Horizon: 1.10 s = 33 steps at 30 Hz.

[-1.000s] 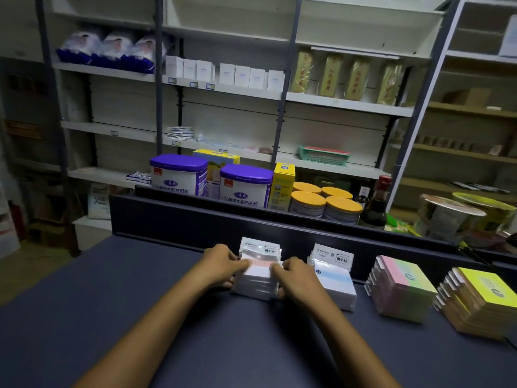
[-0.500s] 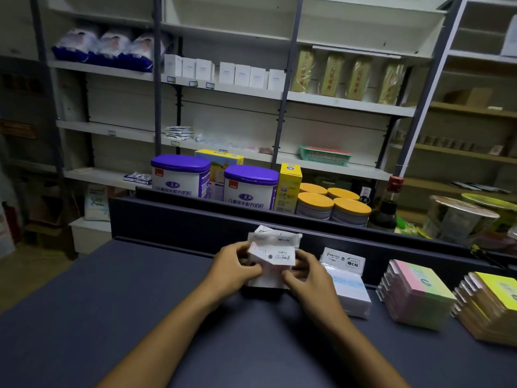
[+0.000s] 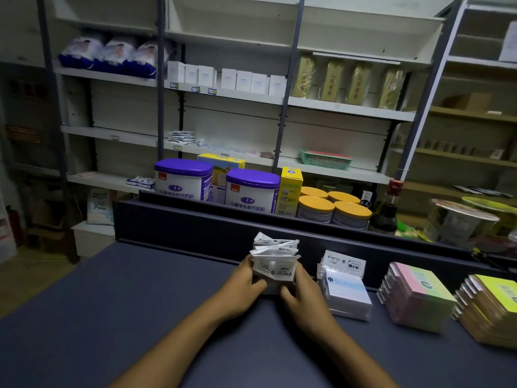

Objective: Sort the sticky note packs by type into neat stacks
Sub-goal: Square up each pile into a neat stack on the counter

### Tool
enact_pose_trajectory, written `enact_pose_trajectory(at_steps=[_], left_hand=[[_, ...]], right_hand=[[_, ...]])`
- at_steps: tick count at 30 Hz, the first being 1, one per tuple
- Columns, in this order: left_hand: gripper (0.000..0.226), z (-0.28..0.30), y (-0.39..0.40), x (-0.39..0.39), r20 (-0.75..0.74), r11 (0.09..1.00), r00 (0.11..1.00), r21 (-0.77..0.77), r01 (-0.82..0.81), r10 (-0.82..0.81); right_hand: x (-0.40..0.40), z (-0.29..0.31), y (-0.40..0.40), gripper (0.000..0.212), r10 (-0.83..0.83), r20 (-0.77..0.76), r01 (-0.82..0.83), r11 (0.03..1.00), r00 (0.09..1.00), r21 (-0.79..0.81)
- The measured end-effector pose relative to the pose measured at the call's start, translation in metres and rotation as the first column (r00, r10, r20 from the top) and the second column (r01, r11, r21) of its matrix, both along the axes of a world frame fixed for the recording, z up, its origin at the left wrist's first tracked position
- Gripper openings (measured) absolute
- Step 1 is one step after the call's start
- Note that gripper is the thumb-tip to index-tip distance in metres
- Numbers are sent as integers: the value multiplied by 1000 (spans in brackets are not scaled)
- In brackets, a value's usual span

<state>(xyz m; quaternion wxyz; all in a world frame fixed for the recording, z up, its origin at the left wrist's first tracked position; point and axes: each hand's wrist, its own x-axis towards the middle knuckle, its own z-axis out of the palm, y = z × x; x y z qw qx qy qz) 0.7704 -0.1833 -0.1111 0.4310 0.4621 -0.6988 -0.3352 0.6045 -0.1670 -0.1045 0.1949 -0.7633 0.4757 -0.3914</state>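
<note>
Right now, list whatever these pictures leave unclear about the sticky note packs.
1. Head view: both hands, left hand and right hand, cover the lower half of the white plastic-wrapped bundle; pack count unclear.
2. Yellow-topped stack: cut by the right edge.
3. Label print: too small.

The dark tabletop lies bare to the left of the left hand and along the near edge, giving open passage there. To the right, three stacks crowd the surface: white packs, pastel pads and yellow pads. A raised dark ledge walls off the far side.
</note>
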Motion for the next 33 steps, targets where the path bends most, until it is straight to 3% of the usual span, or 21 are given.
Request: enact_pose_trajectory(at_steps=[5,10,16,21,26,33], left_hand=[[50,0,-5,3,-101,998,993,-27,-61,58],[50,-7,-5,2,23,1000,1000,-17,-16,17],[57,-1,-2,2,-45,999,999,-42,12,-14],[62,-3,-1,4,34,1000,999,-2,25,-25],[62,3,3,2,-25,1000,1000,-2,-5,5],[62,1,6,4,109,999,994,12,-31,29]], right_hand=[[2,3,1,62,-6,47,11,996,999,-94],[2,-3,0,59,19,-50,-22,998,999,-59],[0,1,0,58,9,39,-4,993,999,-120],[2,-2,1,59,16,-8,-16,999,1000,-42],[0,1,1,57,0,45,3,998,999,-70],[1,0,1,59,15,29,-14,1000,999,-11]])
